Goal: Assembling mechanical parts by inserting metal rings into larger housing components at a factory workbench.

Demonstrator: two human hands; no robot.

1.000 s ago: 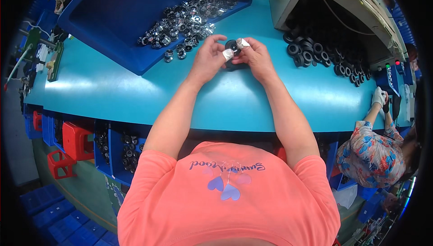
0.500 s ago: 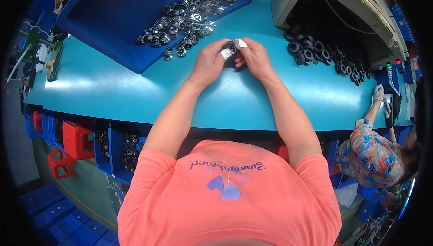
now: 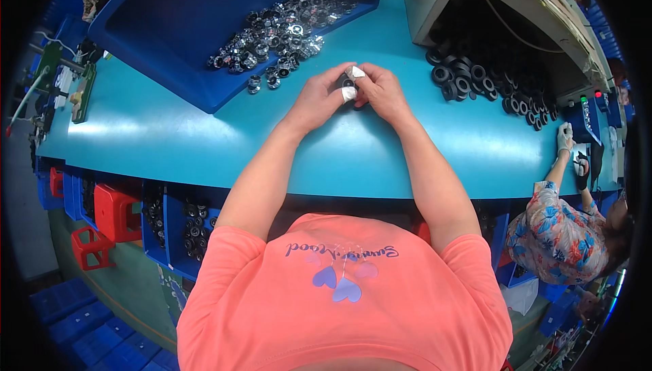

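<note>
My left hand and my right hand meet over the turquoise table, both closed around a small black round part. Most of that part is covered by my fingers, so its exact kind does not show. White wrapping covers my left thumb tip and a digit of my right hand, both pressed at the part. Just beyond my hands lie shiny silver-and-black round parts, heaped at the open side of a big blue bin. Off to the right is a pile of black rings.
The rings spill from a pale box-like housing at the right. Far right, a co-worker in a flowered shirt has a gloved hand at the table. Red stools and blue compartments with dark parts sit below the table edge.
My right hand's wrapped digit has shifted left and down over the black part, and my left thumb has moved slightly right and down. The co-worker's hands have moved a little.
</note>
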